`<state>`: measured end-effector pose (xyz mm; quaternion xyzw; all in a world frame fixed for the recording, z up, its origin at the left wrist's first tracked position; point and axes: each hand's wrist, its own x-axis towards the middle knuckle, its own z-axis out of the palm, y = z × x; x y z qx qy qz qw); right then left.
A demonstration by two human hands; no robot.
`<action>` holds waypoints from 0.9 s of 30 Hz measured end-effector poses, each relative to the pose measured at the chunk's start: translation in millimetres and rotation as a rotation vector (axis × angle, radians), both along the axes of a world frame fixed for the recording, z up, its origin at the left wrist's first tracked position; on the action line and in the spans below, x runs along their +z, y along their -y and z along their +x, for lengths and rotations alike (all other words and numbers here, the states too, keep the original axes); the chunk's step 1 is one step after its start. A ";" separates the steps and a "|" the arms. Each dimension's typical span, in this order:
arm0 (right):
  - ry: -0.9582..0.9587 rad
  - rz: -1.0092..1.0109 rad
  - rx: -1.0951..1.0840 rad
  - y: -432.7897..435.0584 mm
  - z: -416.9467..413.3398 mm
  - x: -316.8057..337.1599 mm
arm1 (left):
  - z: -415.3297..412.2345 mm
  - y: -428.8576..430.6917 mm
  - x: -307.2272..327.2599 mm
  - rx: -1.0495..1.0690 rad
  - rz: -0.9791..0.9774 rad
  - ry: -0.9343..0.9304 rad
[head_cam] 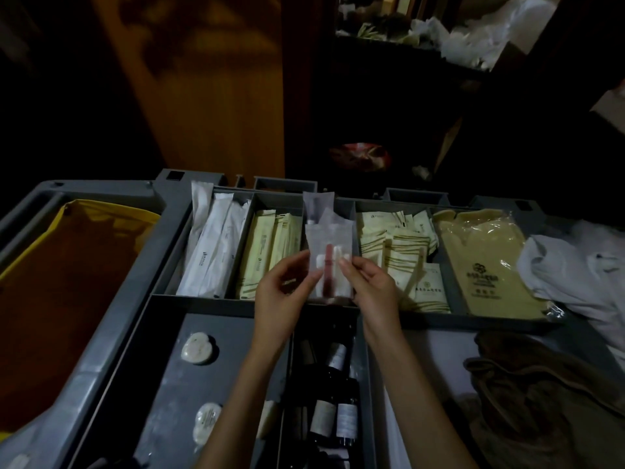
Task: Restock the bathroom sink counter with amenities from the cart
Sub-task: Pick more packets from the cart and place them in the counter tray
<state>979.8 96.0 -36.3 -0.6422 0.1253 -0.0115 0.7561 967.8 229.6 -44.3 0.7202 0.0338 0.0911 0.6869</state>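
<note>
A dim room, seen from the head camera, with a gray cart [101, 350] of divided trays. The left hand [280, 289] and right hand [370, 286] each pinch a side of one clear packet [329, 262], held just above the middle compartment. It is best lifted straight up and kept flat, clear of the dividers [355, 214]. Open room lies nearer the person, over the bottles [334, 394].

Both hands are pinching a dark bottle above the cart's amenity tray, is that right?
No. The head view shows the left hand and right hand pinching a translucent packet, not a dark bottle, above the cart's amenity tray.
</note>
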 end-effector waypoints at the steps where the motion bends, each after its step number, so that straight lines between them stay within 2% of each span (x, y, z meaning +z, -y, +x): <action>1: 0.008 -0.006 -0.006 -1.4 -1.0 -0.4 | 0.0 -0.1 1.0 -0.022 -0.052 -0.016; 6: 0.015 -0.042 0.006 -2.7 -2.5 -0.5 | 1.6 -4.3 3.8 -0.054 -0.187 -0.059; 12: 0.012 0.009 0.033 -3.1 -5.4 -1.1 | 3.6 -7.4 1.3 -0.080 -0.202 -0.079; 18: 0.071 0.010 0.078 -5.6 -0.8 -2.7 | 7.4 -16.6 -3.1 0.198 -0.146 -0.021; 20: 0.121 -0.157 0.048 0.5 2.5 -7.1 | 9.5 -26.6 -6.1 0.304 -0.166 -0.011; 22: 0.181 -0.479 0.061 8.3 3.8 -9.4 | 10.3 -35.0 -9.0 0.382 -0.147 0.005; 24: 0.229 -0.777 0.142 13.2 4.4 -7.7 | 11.4 -38.4 -10.9 0.416 -0.113 0.010; 27: 0.223 -1.122 0.365 13.6 8.0 -1.5 | 13.0 -37.3 -12.3 0.410 -0.103 0.011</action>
